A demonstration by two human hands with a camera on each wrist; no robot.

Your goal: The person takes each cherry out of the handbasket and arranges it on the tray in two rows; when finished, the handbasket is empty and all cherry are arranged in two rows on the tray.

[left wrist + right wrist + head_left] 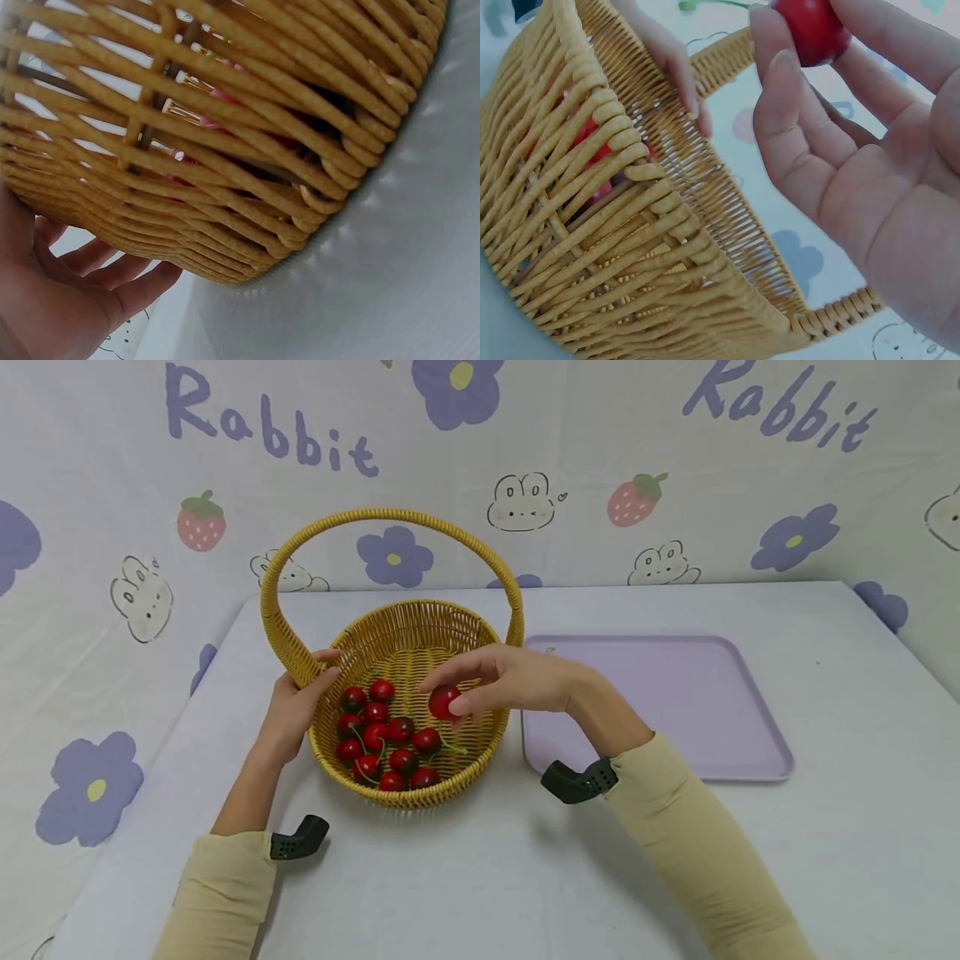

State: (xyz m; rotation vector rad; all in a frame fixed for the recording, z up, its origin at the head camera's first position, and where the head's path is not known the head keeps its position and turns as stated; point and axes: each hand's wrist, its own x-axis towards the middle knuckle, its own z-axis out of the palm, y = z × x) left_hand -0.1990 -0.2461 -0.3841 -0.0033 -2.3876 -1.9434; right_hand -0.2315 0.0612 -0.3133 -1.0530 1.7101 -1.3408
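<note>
Now pinched: one red cherry (442, 700) sits between the thumb and fingertips of the right hand (510, 681), above the basket floor; whether it carries a stem is hard to tell, since the fingers hide part of it.
Cherry care: this hold calls for light, even pressure around the fruit's middle, as a smooth round skin could slip or bruise under a hard squeeze; the knuckles are best given room from the rim and handle.
Basket care: a firm, level hold at the side seems wise, since a tilt could set the other fruit rolling.
Right-hand grip: narrow, only as wide as the cherry, with the palm clear of it.
Left-hand grip: the left hand (296, 710) holds the basket where the handle meets the rim, thumb over the edge, fingers against the outer wall.
Woven basket (408, 622): beneath the pinch, upright on the pale table (420, 877), its tall handle (390, 515) arching up farther back than the pinched fruit.
Clustered cherries (377, 737): lower than the pinch and to its left, between the two grips, some with green stems.
Lilac tray (660, 710): right of the pinch, just beside the basket, partly behind the right wrist.
</note>
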